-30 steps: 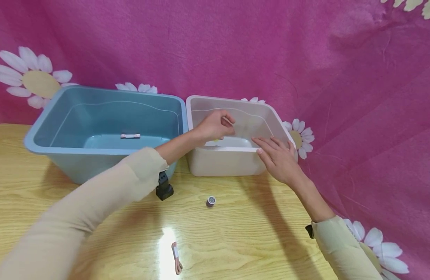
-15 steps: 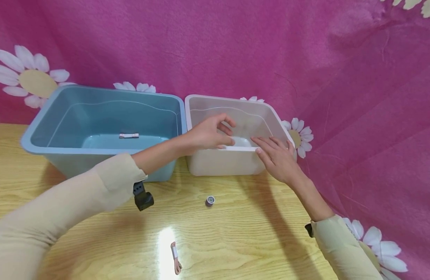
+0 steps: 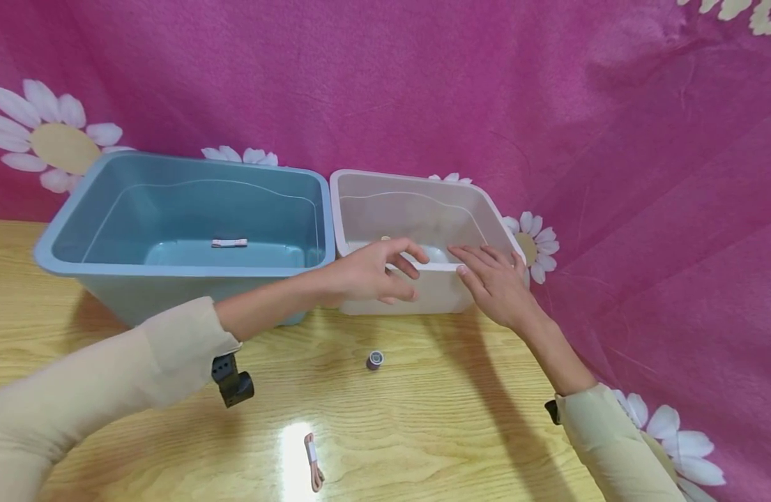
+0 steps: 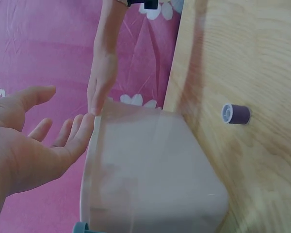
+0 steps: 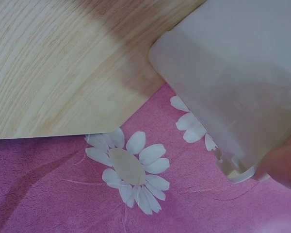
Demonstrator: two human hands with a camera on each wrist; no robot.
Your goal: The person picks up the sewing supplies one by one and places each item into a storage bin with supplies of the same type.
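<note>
My left hand (image 3: 376, 272), fingers spread and holding nothing, hovers at the front rim of the white plastic bin (image 3: 423, 293). In the left wrist view its palm shows beside that bin. My right hand (image 3: 498, 286) rests on the bin's front right rim, fingers extended over the inside and thumb at the rim. A small tan thing (image 3: 385, 238) shows inside the bin, mostly hidden behind my left hand. On the table in front stands a purple thread spool (image 3: 375, 360) with a pale end. Closer to me lies a folded pinkish-brown lace (image 3: 314, 463) with a white band.
A larger blue bin (image 3: 185, 270) stands left of the white one, rims almost together. Inside it lies a small bundle (image 3: 229, 243) with a white band. Behind both bins hangs a magenta cloth (image 3: 360, 84) with daisies. The wooden table (image 3: 436, 418) ends at the right.
My left hand has come out of the white bin, moving left and towards me, and its fingers have spread. My right hand has stayed on the rim.
</note>
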